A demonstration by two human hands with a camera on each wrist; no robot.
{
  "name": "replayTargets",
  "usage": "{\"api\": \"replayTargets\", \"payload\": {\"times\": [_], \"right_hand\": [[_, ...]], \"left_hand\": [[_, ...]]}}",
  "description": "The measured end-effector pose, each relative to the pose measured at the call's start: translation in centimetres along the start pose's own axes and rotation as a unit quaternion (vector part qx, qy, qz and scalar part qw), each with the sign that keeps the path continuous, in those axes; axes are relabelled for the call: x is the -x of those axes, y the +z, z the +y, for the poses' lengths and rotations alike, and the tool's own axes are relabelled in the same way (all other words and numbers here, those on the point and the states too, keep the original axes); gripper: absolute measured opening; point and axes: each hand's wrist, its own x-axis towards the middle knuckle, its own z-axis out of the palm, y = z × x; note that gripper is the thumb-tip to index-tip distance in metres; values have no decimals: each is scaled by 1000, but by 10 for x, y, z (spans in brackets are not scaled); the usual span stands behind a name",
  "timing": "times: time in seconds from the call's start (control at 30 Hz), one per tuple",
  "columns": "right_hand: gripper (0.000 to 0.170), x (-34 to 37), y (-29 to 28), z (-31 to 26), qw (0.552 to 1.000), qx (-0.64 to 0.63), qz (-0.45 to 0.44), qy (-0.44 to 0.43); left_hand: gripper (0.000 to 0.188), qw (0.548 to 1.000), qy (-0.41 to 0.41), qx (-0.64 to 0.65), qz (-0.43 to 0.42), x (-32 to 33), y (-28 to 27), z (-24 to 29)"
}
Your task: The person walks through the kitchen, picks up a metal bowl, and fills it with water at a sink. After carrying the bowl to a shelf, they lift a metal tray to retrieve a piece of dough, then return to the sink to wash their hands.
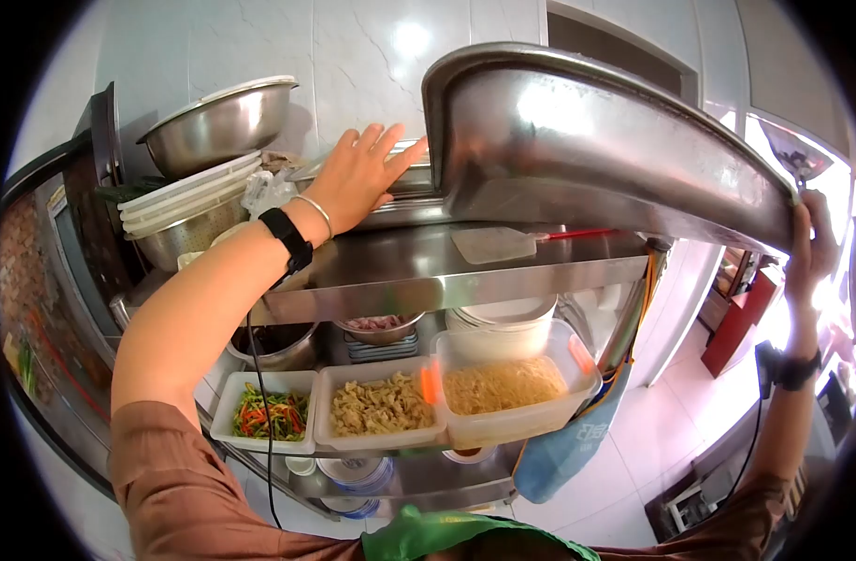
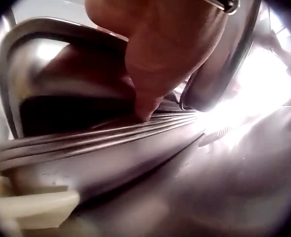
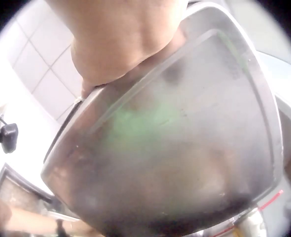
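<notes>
A large deep stainless steel pan [image 1: 596,140] is tilted up above the right part of the steel shelf [image 1: 372,262]. At its far right end my right hand [image 1: 811,245] grips the rim; the right wrist view shows the pan's broad underside [image 3: 185,128] below that hand [image 3: 121,54]. My left hand [image 1: 358,178] is spread, fingers fairly straight, beside the pan's left end and over a stack of steel pans [image 1: 404,213]. In the left wrist view its thumb reaches the layered rims of that stack [image 2: 111,148].
A spatula [image 1: 493,245] with a red handle lies on the shelf. At left stand a steel bowl [image 1: 227,126] and stacked white baskets [image 1: 189,201]. Below are tubs of sliced peppers [image 1: 269,411], pale pieces [image 1: 381,407] and noodles [image 1: 507,383]. A blue cloth [image 1: 573,449] hangs at right.
</notes>
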Motion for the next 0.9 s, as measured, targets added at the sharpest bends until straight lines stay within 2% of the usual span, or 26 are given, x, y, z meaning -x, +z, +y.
{"api": "replayTargets", "payload": {"times": [0.1, 0.17, 0.23, 0.27, 0.33, 0.43, 0.47, 0.57, 0.6, 0.67, 0.7, 0.8, 0.87, 0.9], "right_hand": [[18, 0, -16, 0, 998, 5, -25, -58], [18, 3, -21, 4, 998, 20, -11, -56], [18, 7, -26, 13, 998, 27, 6, -58], [18, 9, -31, 28, 988, 107, -18, -112], [19, 12, -35, 39, 968, 185, -41, -165], [20, 12, -36, 31, 981, 130, -50, -136], [21, 11, -34, 20, 994, 81, -42, -68], [25, 14, -33, 31, 998, 54, -30, -31], [25, 18, -32, 38, 983, 157, -38, -92], [25, 19, -33, 34, 953, 259, -52, -148], [26, 16, -37, 30, 959, 235, -59, -145], [21, 6, -29, 12, 982, 169, 12, -88], [20, 5, -25, -7, 995, 85, 13, 49], [22, 5, -27, -4, 997, 70, 12, 43]], "left_hand": [[78, 997, -25, -67, 21, -8, 5, 10], [81, 998, -33, -57, 24, -10, 9, 16], [85, 992, -44, -104, 52, -12, 9, 18], [85, 992, -42, -104, 53, -13, 10, 17], [91, 982, -40, -151, 107, -17, 8, 12], [95, 988, -51, -135, 59, -27, -2, 0], [98, 992, -43, -115, 43, -28, -5, -2], [103, 996, -14, -71, 42, -23, -4, 5], [104, 997, -6, -77, 26, -21, -3, 8], [103, 997, -1, -73, 32, -20, 1, 10], [101, 997, -1, -69, 38, -19, 3, 11], [95, 994, 12, -97, 51, -19, 11, 11], [89, 990, 9, -120, 68, -20, 15, 13], [89, 990, 20, -119, 67, -21, 16, 13]]}}
